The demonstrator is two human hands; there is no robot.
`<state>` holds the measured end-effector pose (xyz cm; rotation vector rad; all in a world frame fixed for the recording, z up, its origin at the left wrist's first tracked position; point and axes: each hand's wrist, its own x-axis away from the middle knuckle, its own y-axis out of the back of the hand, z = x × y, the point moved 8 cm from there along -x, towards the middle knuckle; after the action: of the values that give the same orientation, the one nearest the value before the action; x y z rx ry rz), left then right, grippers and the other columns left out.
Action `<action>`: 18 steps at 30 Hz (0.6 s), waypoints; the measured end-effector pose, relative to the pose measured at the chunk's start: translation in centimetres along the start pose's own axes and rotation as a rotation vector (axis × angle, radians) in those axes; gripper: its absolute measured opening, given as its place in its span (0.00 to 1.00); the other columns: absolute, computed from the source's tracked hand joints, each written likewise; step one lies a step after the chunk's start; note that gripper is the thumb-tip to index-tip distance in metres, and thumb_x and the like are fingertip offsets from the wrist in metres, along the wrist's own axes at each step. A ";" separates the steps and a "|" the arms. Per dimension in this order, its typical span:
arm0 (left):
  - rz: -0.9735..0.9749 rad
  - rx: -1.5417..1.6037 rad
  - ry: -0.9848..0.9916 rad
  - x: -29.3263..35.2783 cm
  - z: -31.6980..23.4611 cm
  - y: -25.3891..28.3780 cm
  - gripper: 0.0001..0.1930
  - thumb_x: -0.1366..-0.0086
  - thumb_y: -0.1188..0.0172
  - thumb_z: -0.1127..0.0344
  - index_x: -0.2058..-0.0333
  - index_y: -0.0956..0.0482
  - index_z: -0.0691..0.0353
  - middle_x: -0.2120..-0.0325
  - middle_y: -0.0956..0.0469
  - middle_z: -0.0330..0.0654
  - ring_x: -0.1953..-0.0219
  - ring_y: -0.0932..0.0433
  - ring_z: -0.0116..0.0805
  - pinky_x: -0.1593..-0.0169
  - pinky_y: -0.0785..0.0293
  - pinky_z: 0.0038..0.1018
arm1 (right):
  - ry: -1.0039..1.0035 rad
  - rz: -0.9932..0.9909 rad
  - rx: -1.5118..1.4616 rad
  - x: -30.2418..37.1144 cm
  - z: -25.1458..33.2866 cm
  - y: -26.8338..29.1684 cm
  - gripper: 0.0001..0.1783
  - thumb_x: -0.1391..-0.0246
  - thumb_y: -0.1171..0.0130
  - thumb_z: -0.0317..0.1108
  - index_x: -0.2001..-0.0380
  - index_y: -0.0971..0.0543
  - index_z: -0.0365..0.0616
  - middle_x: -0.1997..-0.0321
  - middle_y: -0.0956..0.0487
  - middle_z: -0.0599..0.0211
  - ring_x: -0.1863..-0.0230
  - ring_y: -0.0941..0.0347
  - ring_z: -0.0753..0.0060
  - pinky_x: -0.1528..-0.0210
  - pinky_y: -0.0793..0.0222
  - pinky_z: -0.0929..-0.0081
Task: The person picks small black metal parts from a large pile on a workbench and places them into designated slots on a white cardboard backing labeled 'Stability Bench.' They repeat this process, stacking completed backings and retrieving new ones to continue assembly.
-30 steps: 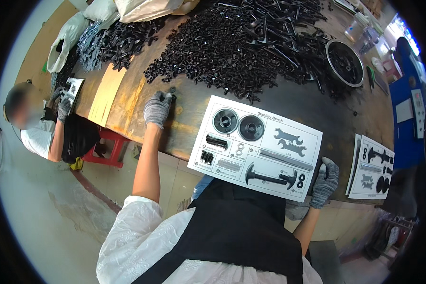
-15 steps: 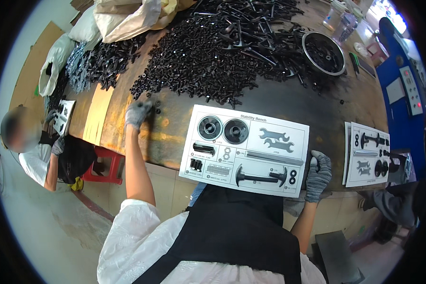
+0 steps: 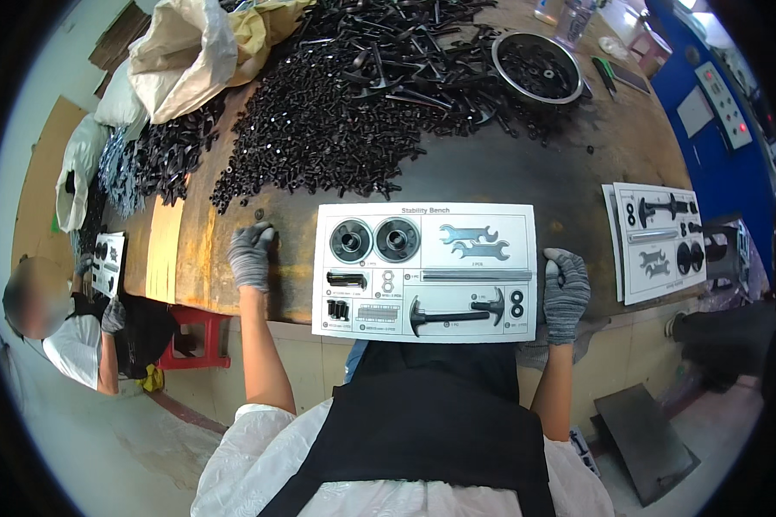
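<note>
I see speckled grey knit gloves on the left hand (image 3: 251, 255) and the right hand (image 3: 566, 293). The parts sheet (image 3: 424, 270) at frame centre is white with black and grey part pictures. The tabletop (image 3: 491, 177) is dark brown, the fastener pile (image 3: 336, 129) above black, the stool (image 3: 200, 338) lower left red.

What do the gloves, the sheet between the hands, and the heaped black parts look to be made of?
Gloves on the left hand and right hand: grey knitted fabric, ribbed weave showing. Sheet: white printed paper or card, flat and matte, possibly laminated; I cannot tell. Black parts: likely metal hardware with a dark coating, given the faint glints, though plastic cannot be ruled out.
</note>
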<state>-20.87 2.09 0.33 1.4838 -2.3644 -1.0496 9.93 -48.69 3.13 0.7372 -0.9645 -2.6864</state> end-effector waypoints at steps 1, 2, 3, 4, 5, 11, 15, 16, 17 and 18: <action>0.034 0.068 0.079 -0.1 0.9 0.2 0.08 0.42 0.33 0.69 0.62 0.14 0.60 0.68 0.23 0.45 0.64 0.23 0.39 0.58 0.28 0.34 | -0.005 -0.005 0.002 0.0 -0.2 0.2 0.09 0.45 0.42 0.24 0.62 0.17 0.43 0.59 0.19 0.63 0.57 0.22 0.63 0.50 0.27 0.69; 0.067 0.135 0.160 -0.1 1.7 0.1 0.09 0.42 0.32 0.68 0.62 0.14 0.60 0.68 0.23 0.44 0.64 0.24 0.37 0.57 0.28 0.32 | -0.008 -0.009 0.002 0.1 -0.4 0.3 0.09 0.45 0.42 0.24 0.62 0.17 0.43 0.59 0.19 0.63 0.57 0.22 0.63 0.50 0.27 0.69; 0.036 0.037 0.072 -0.1 1.0 0.6 0.09 0.41 0.32 0.68 0.61 0.13 0.60 0.69 0.24 0.42 0.66 0.25 0.36 0.59 0.29 0.31 | -0.004 -0.004 -0.005 0.1 -0.1 0.1 0.09 0.45 0.42 0.24 0.62 0.17 0.43 0.59 0.19 0.63 0.58 0.22 0.63 0.51 0.27 0.70; 0.005 -0.062 -0.014 0.1 0.2 0.5 0.09 0.41 0.32 0.68 0.61 0.13 0.60 0.69 0.24 0.41 0.67 0.26 0.35 0.60 0.30 0.30 | -0.001 -0.005 0.011 0.1 -0.1 0.1 0.09 0.45 0.42 0.24 0.62 0.17 0.43 0.60 0.19 0.63 0.58 0.22 0.63 0.50 0.27 0.70; -0.026 -0.162 -0.098 0.3 -0.4 0.2 0.09 0.40 0.33 0.68 0.61 0.13 0.60 0.69 0.25 0.39 0.69 0.27 0.34 0.61 0.31 0.29 | 0.003 -0.006 0.027 0.2 -0.2 0.3 0.09 0.45 0.42 0.24 0.62 0.17 0.43 0.60 0.19 0.63 0.58 0.22 0.64 0.50 0.27 0.70; -0.099 -0.194 -0.092 0.3 -1.2 0.4 0.10 0.40 0.33 0.66 0.61 0.14 0.62 0.68 0.23 0.44 0.65 0.24 0.38 0.58 0.28 0.31 | -0.035 0.010 -0.011 0.6 -1.4 -0.1 0.09 0.43 0.42 0.26 0.60 0.17 0.43 0.59 0.19 0.64 0.56 0.22 0.65 0.49 0.28 0.70; -0.077 -0.281 -0.216 2.1 -3.1 0.2 0.11 0.42 0.32 0.68 0.60 0.15 0.62 0.66 0.24 0.46 0.65 0.24 0.41 0.58 0.28 0.33 | 0.025 -0.005 0.043 0.2 0.3 0.4 0.09 0.44 0.41 0.26 0.61 0.17 0.44 0.59 0.19 0.64 0.56 0.22 0.65 0.49 0.28 0.70; -0.053 -0.238 -0.161 1.9 -3.1 -0.1 0.10 0.42 0.32 0.68 0.61 0.16 0.63 0.65 0.24 0.46 0.65 0.24 0.41 0.58 0.28 0.32 | -0.003 -0.001 0.038 0.3 0.1 0.3 0.09 0.45 0.41 0.26 0.61 0.17 0.44 0.59 0.19 0.64 0.57 0.22 0.65 0.49 0.28 0.70; -0.027 -0.196 -0.105 1.7 -3.2 -0.4 0.10 0.43 0.32 0.69 0.61 0.17 0.63 0.65 0.24 0.46 0.64 0.25 0.41 0.57 0.28 0.32 | 0.006 -0.009 0.051 0.1 0.1 0.5 0.08 0.45 0.41 0.26 0.62 0.17 0.44 0.60 0.19 0.64 0.57 0.22 0.65 0.50 0.27 0.70; -0.006 -0.162 -0.048 1.5 -2.9 -0.3 0.10 0.43 0.32 0.70 0.62 0.17 0.63 0.65 0.25 0.46 0.64 0.25 0.41 0.57 0.27 0.32 | 0.017 -0.014 0.056 0.1 0.3 0.5 0.08 0.45 0.41 0.25 0.62 0.16 0.43 0.60 0.19 0.63 0.58 0.22 0.64 0.51 0.27 0.69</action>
<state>-20.01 -0.61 1.96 1.4245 -2.2458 -1.2584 9.69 -48.91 3.58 0.7791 -1.0379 -2.6706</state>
